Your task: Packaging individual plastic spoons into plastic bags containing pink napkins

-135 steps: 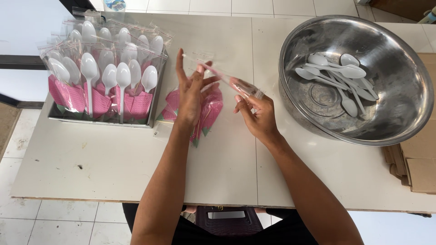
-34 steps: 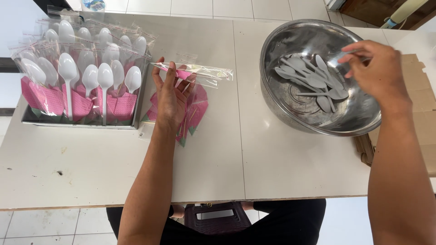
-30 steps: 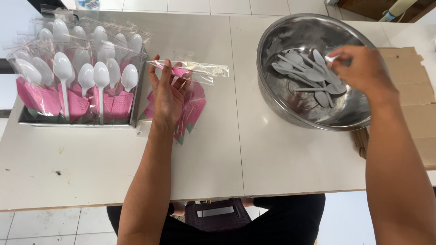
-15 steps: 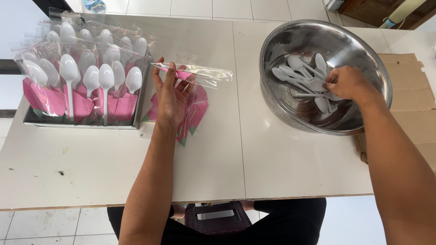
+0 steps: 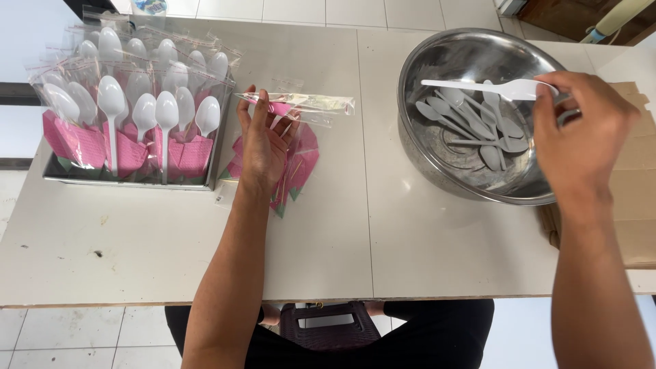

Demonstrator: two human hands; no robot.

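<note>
My left hand (image 5: 263, 140) holds a clear plastic sleeve (image 5: 307, 104) with a pink napkin inside, lifted just above a pile of pink napkins (image 5: 298, 164) on the white table (image 5: 383, 246). My right hand (image 5: 581, 137) pinches a white plastic spoon (image 5: 482, 86) by one end and holds it level over the big steel bowl (image 5: 437, 147). Several more white spoons (image 5: 478, 130) lie in the bottom of that bowl.
A metal tray (image 5: 130, 181) at the left holds several packed sleeves, each with a white spoon and pink napkin, standing upright. Brown cardboard sheets (image 5: 639, 205) lie at the table's right edge. A dark stool (image 5: 328, 321) sits below the front edge.
My right hand dipped into the bowl, took one white spoon and has lifted it clear above the bowl. My left hand stays put with the sleeve.
</note>
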